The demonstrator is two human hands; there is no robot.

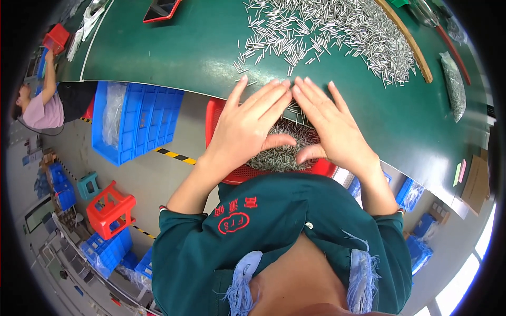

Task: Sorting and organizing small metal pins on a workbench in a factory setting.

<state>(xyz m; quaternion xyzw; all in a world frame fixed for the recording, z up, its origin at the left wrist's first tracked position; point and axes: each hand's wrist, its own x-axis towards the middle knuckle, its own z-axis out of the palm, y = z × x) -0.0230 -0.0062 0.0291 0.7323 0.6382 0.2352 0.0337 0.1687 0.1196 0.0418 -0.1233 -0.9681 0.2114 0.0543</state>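
Note:
Small silver metal pins (pixel 337 31) lie in a broad, loose heap on the far part of the green table (pixel 174 58). At the table's near edge, my left hand (pixel 253 118) and my right hand (pixel 333 124) lie palms down, fingers stretched out and tips almost meeting. Some pins (pixel 294 111) show between them at the edge, and others may be hidden under my palms. Just below the edge, against my body, a red plastic basket (pixel 212 118) holds many more pins (pixel 284 152). Both thumbs point inward over it. Neither hand grips anything.
A wooden strip (pixel 407 39) borders the heap on the right, beside a filled clear bag (pixel 453 87). A red-edged phone (pixel 162 9) lies far left. Blue crates (pixel 134 124) and a red stool (pixel 110 208) stand left on the floor. Another person (pixel 48 110) is at far left.

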